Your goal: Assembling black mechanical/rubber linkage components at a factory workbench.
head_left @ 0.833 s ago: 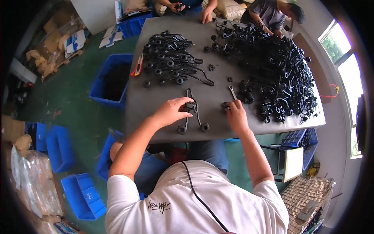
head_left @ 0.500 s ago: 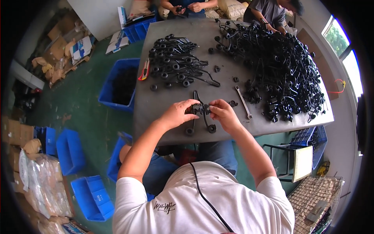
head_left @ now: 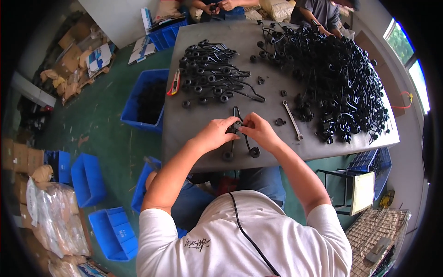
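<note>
Near the table's front edge, a black bent rod part point(head_left: 254, 152) stretches between my hands, with a narrow loop at its far end and two round ring ends towards me. My left hand point(head_left: 214, 134) pinches its middle from the left, thumb and fingers closed. From the right, my right hand point(head_left: 260, 130) has its fingertips closed on the same middle section, where a small dark piece is mostly hidden by the fingers. To the right of my right hand lie a small black clip-like piece point(head_left: 280, 122) and a combination wrench point(head_left: 292, 120).
Bent rods point(head_left: 217, 74) lie in a group at the table's far left, beside a red utility knife point(head_left: 174, 83). A large heap of black parts point(head_left: 341, 83) covers the right side. Blue bins point(head_left: 127, 115) stand on the floor leftward. Two people work across the table point(head_left: 207, 34).
My right hand has shifted inward, and its fingers now cover more of the rod part's middle. My left hand stays on the part. The whole view has moved slightly.
</note>
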Available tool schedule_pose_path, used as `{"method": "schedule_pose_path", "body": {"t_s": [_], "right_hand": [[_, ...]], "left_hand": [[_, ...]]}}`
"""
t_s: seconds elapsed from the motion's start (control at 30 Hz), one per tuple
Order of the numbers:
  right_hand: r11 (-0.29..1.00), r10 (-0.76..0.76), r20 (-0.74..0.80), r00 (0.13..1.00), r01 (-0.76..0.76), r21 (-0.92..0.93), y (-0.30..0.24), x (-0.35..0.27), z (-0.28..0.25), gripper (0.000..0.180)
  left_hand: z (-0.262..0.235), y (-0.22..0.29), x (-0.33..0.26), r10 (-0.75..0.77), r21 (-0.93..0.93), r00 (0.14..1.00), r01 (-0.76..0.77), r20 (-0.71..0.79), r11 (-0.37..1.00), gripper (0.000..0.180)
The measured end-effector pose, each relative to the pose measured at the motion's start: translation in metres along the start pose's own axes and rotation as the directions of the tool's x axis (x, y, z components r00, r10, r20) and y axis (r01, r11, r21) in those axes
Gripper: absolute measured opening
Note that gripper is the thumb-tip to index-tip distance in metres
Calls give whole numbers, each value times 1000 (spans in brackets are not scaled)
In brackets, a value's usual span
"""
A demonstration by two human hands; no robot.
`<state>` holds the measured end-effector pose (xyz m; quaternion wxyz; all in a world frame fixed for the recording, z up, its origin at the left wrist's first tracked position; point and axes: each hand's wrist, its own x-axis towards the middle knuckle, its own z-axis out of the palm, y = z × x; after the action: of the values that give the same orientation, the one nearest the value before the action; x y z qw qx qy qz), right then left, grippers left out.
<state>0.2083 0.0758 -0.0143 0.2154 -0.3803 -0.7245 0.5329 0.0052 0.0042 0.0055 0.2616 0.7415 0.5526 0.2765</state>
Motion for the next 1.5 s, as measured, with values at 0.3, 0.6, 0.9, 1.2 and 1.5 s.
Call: {"method": "schedule_pose_path", "body": {"t_s": [0.3, 0.6, 0.9, 1.2, 1.5], "right_hand": [[995, 60, -167, 984, -46, 88, 1, -8, 6, 24], [930, -264, -618, 741, 26, -366, 53, -72, -19, 21], [589, -298, -391, 871, -155, -793, 53, -24, -46, 29], [868, -278, -265, 923, 123, -482, 46, -31, -18, 16], [750, -416, -249, 875, 175, -638, 50, -44, -3, 21]], "left_hand": [[32, 19, -12, -158, 406, 975, 210, -157, 889, 65], [84, 19, -34, -81, 219, 725, 309, -684, 925, 53], [89, 13, -20, 25, 291, 694, 268, -719, 918, 37], [90, 11, -20, -298, -104, 679, 312, -671, 944, 31], [79, 24, -33, -558, -611, 746, 262, -363, 747, 29]]}}
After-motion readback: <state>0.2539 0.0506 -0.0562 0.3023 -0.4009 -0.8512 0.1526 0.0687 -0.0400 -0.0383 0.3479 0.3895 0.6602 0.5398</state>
